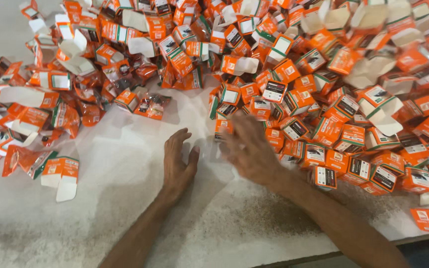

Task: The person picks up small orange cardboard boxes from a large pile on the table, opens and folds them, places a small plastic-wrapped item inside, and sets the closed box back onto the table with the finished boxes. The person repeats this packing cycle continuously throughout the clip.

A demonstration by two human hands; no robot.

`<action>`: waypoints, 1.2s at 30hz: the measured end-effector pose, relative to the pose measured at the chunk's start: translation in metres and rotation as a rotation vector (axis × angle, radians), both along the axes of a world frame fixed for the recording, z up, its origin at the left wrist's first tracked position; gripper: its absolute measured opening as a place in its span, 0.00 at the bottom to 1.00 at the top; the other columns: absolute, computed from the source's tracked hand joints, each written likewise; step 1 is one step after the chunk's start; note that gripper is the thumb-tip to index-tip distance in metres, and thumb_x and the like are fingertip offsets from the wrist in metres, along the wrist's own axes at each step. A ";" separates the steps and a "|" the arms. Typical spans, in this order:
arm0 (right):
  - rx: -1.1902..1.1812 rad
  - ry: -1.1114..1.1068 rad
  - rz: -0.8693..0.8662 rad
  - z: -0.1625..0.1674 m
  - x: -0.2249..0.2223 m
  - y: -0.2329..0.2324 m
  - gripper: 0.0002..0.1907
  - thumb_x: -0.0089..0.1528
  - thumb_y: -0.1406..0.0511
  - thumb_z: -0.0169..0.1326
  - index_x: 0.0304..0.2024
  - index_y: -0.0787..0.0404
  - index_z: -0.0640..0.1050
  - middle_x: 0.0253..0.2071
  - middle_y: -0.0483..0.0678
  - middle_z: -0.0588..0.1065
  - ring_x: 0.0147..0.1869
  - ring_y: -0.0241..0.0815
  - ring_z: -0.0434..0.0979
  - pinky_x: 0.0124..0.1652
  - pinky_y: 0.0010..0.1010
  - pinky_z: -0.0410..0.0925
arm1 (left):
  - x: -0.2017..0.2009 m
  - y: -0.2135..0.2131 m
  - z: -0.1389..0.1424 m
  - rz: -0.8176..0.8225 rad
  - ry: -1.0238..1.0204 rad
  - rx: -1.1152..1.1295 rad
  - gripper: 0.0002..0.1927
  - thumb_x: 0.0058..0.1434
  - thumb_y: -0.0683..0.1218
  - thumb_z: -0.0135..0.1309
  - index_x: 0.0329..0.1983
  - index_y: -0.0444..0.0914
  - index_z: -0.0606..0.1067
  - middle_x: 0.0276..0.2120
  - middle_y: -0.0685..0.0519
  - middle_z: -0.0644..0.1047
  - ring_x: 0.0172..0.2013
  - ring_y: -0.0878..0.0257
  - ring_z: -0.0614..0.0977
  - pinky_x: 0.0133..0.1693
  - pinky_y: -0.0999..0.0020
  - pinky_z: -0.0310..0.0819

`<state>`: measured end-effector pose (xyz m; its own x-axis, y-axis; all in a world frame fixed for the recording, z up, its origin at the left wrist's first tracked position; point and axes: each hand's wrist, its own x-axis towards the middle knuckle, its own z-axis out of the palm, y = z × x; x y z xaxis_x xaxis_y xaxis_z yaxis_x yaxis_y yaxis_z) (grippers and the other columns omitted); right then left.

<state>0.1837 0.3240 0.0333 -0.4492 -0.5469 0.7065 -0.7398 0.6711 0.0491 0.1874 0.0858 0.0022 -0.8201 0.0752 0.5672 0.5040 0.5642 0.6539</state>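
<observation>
Head view showed both bare hands over the white speckled tabletop (125, 198). Left hand (178, 161) lay flat, palm down, fingers spread, grip fully open and holding nothing. Right hand (249, 149) was motion-blurred, fingers extended toward the edge of the pile of small orange-and-white cardboard boxes (323, 99); I couldn't tell whether its grip was open or closed on anything. Nearest box to it was a small orange carton with a white label (223, 128), just past the fingertips (contact unclear through the blur). The pile covered the far and right parts of the tabletop, many boxes with flaps open. An open orange carton with a white flap (61, 173) lay alone, well to the left of the left hand.
</observation>
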 end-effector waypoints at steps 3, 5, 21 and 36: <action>0.243 -0.237 0.130 -0.018 -0.008 -0.007 0.28 0.63 0.51 0.52 0.62 0.56 0.72 0.71 0.60 0.59 0.77 0.61 0.51 0.69 0.67 0.44 | -0.013 0.006 -0.004 0.040 -0.005 -0.013 0.20 0.64 0.42 0.55 0.58 0.32 0.69 0.62 0.39 0.71 0.62 0.43 0.70 0.61 0.51 0.64; 0.204 -0.258 0.061 -0.023 -0.016 -0.005 0.27 0.64 0.51 0.52 0.59 0.59 0.75 0.71 0.57 0.60 0.77 0.61 0.51 0.69 0.66 0.43 | -0.027 0.005 -0.005 0.074 0.050 -0.023 0.20 0.63 0.41 0.56 0.58 0.33 0.70 0.62 0.41 0.72 0.62 0.44 0.71 0.62 0.51 0.65; 0.042 -0.217 -0.054 -0.018 -0.049 0.018 0.27 0.60 0.53 0.56 0.55 0.64 0.77 0.69 0.56 0.62 0.75 0.59 0.55 0.67 0.61 0.47 | -0.173 -0.070 0.029 0.568 0.059 -0.296 0.39 0.53 0.37 0.58 0.71 0.35 0.63 0.55 0.39 0.71 0.58 0.40 0.70 0.59 0.45 0.65; -0.846 -1.046 0.395 -0.087 -0.038 -0.002 0.26 0.72 0.66 0.45 0.70 0.65 0.55 0.61 0.60 0.72 0.66 0.45 0.74 0.63 0.35 0.69 | -0.065 0.022 0.056 -0.337 0.246 -0.313 0.37 0.49 0.34 0.53 0.66 0.33 0.63 0.63 0.39 0.70 0.63 0.40 0.73 0.63 0.50 0.71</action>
<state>0.1461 0.3216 -0.0536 -0.8839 -0.3415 0.3197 -0.3266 -0.0387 -0.9444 0.1227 0.1077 0.0581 -0.5667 0.5088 0.6480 0.8088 0.4934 0.3199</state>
